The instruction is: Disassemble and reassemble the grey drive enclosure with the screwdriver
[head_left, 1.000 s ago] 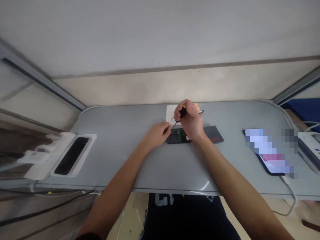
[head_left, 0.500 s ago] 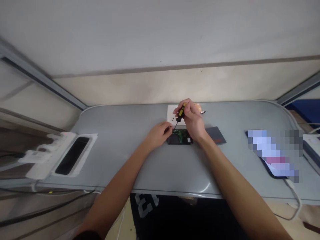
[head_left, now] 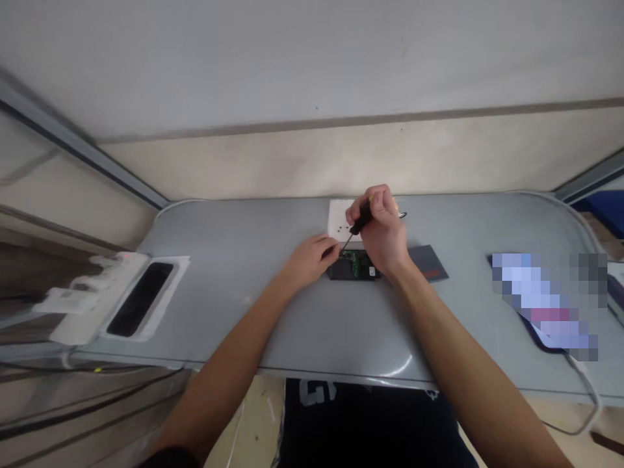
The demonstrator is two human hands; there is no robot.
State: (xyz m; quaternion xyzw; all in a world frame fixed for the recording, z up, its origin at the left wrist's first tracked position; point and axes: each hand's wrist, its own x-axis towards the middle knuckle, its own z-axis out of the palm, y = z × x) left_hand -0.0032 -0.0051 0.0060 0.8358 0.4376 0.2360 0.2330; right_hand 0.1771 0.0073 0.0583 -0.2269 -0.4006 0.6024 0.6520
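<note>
My right hand (head_left: 383,234) is wrapped round a screwdriver (head_left: 361,219) with a dark handle showing a little yellow. Its thin shaft slants down and left to the upper left part of a small opened electronic device (head_left: 355,270), which has a dark body and a green circuit board. At the device's upper left corner, my left hand (head_left: 314,260) has its thumb and fingers pinched close to the screwdriver tip. Whatever lies between those fingers is hidden. Behind the device, several tiny dark screws (head_left: 340,229) lie on a white sheet (head_left: 337,211).
A dark flat panel (head_left: 429,261) lies right of the device. Further right is a phone (head_left: 546,341) with a blurred screen and a cable. At left, a black-screened phone (head_left: 141,299) rests beside a white power strip (head_left: 90,312). The grey table (head_left: 234,247) meets a wall behind.
My right hand has turned the screwdriver, so less yellow shows on its handle. The tip remains at the device's upper left, and my left hand keeps its pinch. The view has shifted slightly.
</note>
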